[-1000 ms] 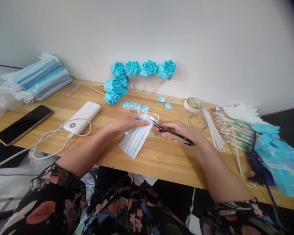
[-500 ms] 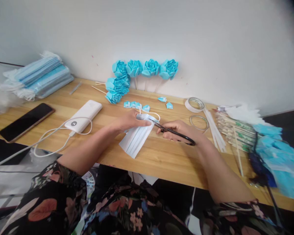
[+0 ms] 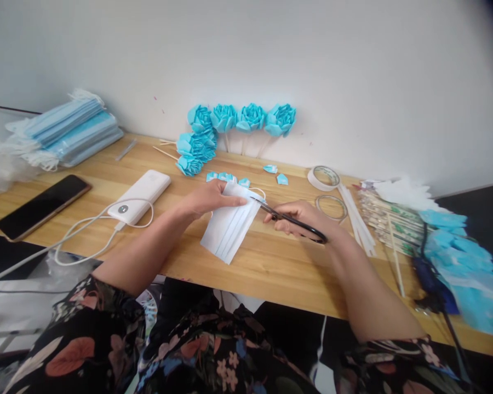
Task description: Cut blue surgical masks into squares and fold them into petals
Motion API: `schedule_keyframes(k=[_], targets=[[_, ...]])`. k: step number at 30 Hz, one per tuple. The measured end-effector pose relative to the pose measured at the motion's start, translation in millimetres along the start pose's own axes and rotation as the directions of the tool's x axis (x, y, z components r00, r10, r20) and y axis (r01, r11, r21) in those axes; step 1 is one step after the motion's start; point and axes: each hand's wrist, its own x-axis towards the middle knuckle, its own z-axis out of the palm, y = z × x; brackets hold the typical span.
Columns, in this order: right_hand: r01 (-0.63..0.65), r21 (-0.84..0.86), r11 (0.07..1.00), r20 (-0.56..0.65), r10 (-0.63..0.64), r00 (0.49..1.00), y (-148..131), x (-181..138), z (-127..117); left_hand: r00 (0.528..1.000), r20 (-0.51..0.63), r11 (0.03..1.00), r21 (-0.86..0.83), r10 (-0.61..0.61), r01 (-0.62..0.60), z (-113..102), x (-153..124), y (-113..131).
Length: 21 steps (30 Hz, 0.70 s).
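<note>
My left hand [image 3: 207,198] pinches the top edge of a white pleated face mask [image 3: 230,227] and holds it just above the wooden table [image 3: 271,268]. My right hand [image 3: 299,219] grips black scissors [image 3: 291,221], whose blades meet the mask's upper right corner by the white ear loop [image 3: 259,191]. Small blue folded pieces [image 3: 225,177] lie just behind the mask.
Blue paper-like roses on sticks [image 3: 238,120] lean on the wall. A white power bank [image 3: 139,197] with cable and a dark phone [image 3: 41,205] lie left, beside a stack of blue masks [image 3: 69,131]. Tape rolls [image 3: 324,176], wrapped sticks [image 3: 394,221] and blue scraps [image 3: 464,257] sit right.
My left hand has lifted and turned the mask slightly upward and left. The scissors stay at its upper right corner.
</note>
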Motion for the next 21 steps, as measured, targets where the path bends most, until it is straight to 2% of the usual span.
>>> schedule_keyframes(k=[9,21], targets=[[0.006,-0.024,1.000,-0.009,-0.006,1.000,3.5,0.8,-0.8,0.998,-0.002,0.994,-0.081,-0.069,0.069,-0.4,1.6,-1.3],[-0.065,0.013,0.998,-0.050,0.066,0.997,-2.7,0.5,1.8,0.997,-0.039,0.990,-0.128,-0.061,0.056,-0.9,1.0,2.0]])
